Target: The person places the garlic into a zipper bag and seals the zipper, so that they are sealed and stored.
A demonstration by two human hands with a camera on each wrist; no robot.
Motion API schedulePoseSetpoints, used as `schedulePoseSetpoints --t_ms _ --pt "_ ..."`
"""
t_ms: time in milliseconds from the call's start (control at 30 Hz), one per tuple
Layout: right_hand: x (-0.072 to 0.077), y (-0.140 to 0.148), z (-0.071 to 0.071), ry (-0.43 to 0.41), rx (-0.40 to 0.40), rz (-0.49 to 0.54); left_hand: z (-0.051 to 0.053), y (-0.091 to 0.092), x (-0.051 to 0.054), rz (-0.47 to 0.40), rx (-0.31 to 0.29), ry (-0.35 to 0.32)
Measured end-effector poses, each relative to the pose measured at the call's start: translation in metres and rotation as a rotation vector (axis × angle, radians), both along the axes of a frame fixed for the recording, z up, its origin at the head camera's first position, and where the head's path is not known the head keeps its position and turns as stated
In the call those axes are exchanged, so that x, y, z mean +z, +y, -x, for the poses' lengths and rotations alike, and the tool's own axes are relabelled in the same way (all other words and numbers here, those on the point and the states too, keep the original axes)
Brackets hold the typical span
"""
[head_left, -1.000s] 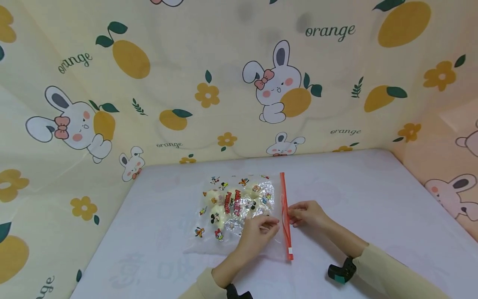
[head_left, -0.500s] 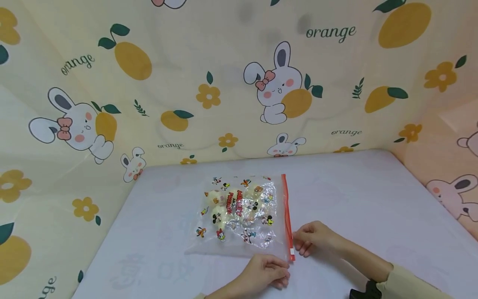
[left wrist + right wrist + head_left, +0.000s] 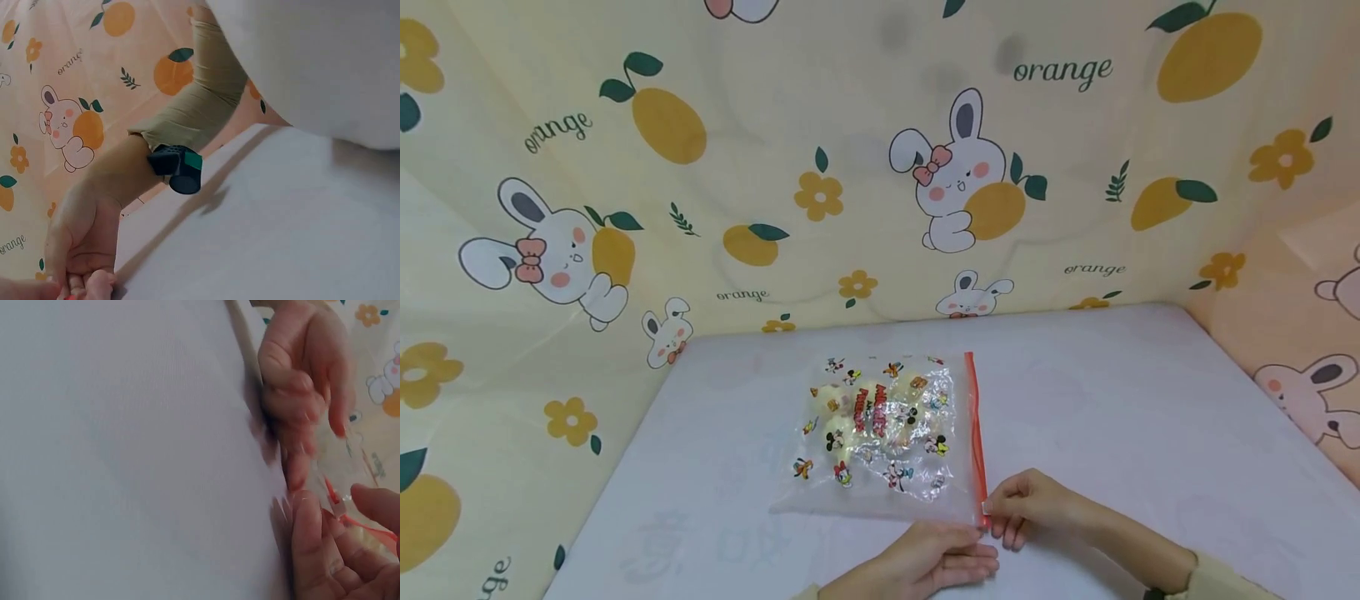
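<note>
A clear zip bag (image 3: 880, 492) with cartoon prints lies flat on the white table, pale rounded things inside it. Its red zip strip (image 3: 976, 417) runs down the right side to a white slider (image 3: 985, 507) at the near end. My right hand (image 3: 1037, 508) pinches the zip there, thumb at the slider. At the bag's near right corner rests my left hand (image 3: 936, 558), its fingers relaxed and beside the right fingertips. In the right wrist view, the left hand (image 3: 306, 375) has its thumb apart from its fingers, and the right hand (image 3: 337, 556) stands around the slider (image 3: 336, 505).
The white table (image 3: 1112, 400) reaches back to a patterned cloth wall (image 3: 850, 125) with rabbits and oranges. A similar cloth hangs at the right. A dark wrist camera (image 3: 178, 169) sits on the right forearm, against a beige sleeve.
My left hand has come off the bag's middle down to its near right corner. My right hand has slid down along the red strip to the slider. The bag has barely shifted.
</note>
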State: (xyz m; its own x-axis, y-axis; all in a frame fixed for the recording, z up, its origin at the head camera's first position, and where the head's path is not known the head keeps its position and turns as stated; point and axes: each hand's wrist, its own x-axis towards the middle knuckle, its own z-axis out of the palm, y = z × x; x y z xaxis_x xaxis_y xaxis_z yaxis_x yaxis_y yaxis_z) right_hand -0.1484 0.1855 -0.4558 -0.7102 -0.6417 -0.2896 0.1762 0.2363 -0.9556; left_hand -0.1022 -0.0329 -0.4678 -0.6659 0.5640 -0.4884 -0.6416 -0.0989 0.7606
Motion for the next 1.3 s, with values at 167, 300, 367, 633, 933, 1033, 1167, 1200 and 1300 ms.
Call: schedulePoseSetpoints --t_ms 167,300,367,633,933,1033,1167,1200,1300 --pt "0.002 -0.003 -0.002 0.010 -0.005 0.007 0.000 0.007 -0.001 -0.051 0.065 -0.032" --pt "0.004 -0.003 -0.002 0.065 -0.012 -0.006 0.000 0.017 -0.002 -0.066 0.123 -0.011" --pt "0.005 -0.004 -0.002 0.092 -0.015 -0.014 0.000 0.020 -0.003 -0.058 0.145 -0.002" --pt "0.006 -0.006 -0.001 0.108 -0.040 -0.037 0.001 0.028 -0.005 -0.041 0.183 0.014" --pt "0.003 -0.007 0.001 0.137 -0.036 -0.054 0.002 0.030 -0.001 -0.019 0.194 0.028" --pt "0.002 -0.008 0.000 0.153 -0.013 -0.034 0.002 0.030 -0.001 -0.019 0.197 0.031" --pt "0.001 -0.009 0.002 0.168 -0.010 -0.029 0.001 0.031 -0.001 -0.016 0.207 0.032" --pt "0.001 -0.009 0.003 0.170 -0.020 -0.032 0.001 0.031 -0.001 -0.012 0.212 0.033" --pt "0.001 -0.010 0.007 0.145 -0.064 -0.039 0.002 0.032 -0.001 0.006 0.218 0.037"
